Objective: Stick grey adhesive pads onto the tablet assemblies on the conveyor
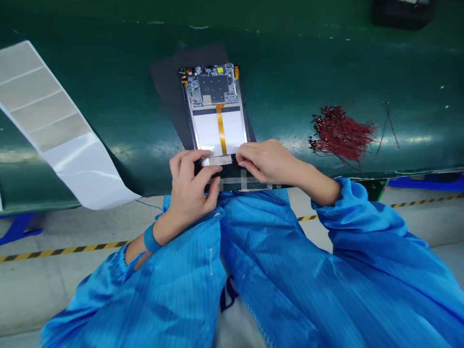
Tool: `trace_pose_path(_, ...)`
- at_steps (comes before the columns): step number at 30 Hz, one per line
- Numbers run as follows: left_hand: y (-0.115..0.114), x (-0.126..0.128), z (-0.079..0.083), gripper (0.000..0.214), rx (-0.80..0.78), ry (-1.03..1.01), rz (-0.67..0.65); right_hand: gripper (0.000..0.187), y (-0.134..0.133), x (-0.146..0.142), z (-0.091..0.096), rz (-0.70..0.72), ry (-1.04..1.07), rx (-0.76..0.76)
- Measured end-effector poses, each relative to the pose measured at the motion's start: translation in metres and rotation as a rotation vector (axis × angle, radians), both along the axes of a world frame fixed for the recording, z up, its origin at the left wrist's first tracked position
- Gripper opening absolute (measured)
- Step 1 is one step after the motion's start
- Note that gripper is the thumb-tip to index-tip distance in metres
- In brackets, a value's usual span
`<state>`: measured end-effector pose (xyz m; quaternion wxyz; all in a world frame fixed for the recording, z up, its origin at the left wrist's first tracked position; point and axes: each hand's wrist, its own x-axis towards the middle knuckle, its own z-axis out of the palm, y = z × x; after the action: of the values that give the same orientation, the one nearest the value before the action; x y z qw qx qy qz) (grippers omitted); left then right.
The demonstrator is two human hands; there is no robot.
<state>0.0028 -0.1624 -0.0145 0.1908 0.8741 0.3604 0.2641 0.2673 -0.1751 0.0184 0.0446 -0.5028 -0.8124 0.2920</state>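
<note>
An opened tablet lies on the table with its inside facing up. It shows a circuit board, a white battery and an amber flex cable running down the middle. Along the lower edge is a silvery strip. Bent around that edge on the left, my left hand touches the strip with its fingertips. At the lower right corner, my right hand has thumb and fingers closed together. Whatever sits between those fingertips is hidden.
Dark sheets lie under the tablet on the green table. To the left, a strip of grey stickers on white backing hangs over the front edge. A pile of red-wired parts lies right. A black object stands at the back.
</note>
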Motion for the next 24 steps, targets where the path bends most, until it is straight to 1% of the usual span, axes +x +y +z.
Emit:
trace_pose_path(2,0.000,0.001,-0.002,0.020,0.007,-0.017,-0.027,0.023,0.000,-0.001,-0.001,-0.011,0.003,0.010)
trace_pose_path(4,0.001,0.003,-0.004,0.020,0.014,-0.030,-0.042,0.021,-0.001,-0.001,-0.003,-0.023,0.053,0.021)
trace_pose_path(8,0.002,0.012,-0.004,0.019,0.033,-0.086,-0.030,0.014,-0.002,-0.002,-0.004,-0.044,0.263,0.008)
trace_pose_path(12,0.003,0.023,-0.001,0.010,0.071,-0.150,-0.023,0.011,-0.003,-0.004,-0.001,-0.049,0.414,0.002)
trace_pose_path(15,0.004,0.027,0.004,0.004,0.076,-0.158,0.009,0.008,-0.005,-0.006,-0.001,-0.058,0.469,0.060)
trace_pose_path(18,0.004,0.028,0.008,0.009,-0.045,-0.161,0.034,0.012,-0.006,-0.006,-0.003,-0.072,0.493,0.157)
trace_pose_path(20,0.004,0.027,0.010,0.008,-0.088,-0.158,0.030,0.016,-0.006,-0.006,-0.005,-0.094,0.476,0.178)
trace_pose_path(21,0.004,0.026,0.010,0.010,-0.084,-0.145,0.030,0.015,-0.005,-0.005,-0.006,-0.110,0.453,0.166)
trace_pose_path(24,0.004,0.020,0.007,0.025,-0.035,-0.073,0.071,0.011,-0.002,-0.004,-0.007,-0.144,0.341,0.079)
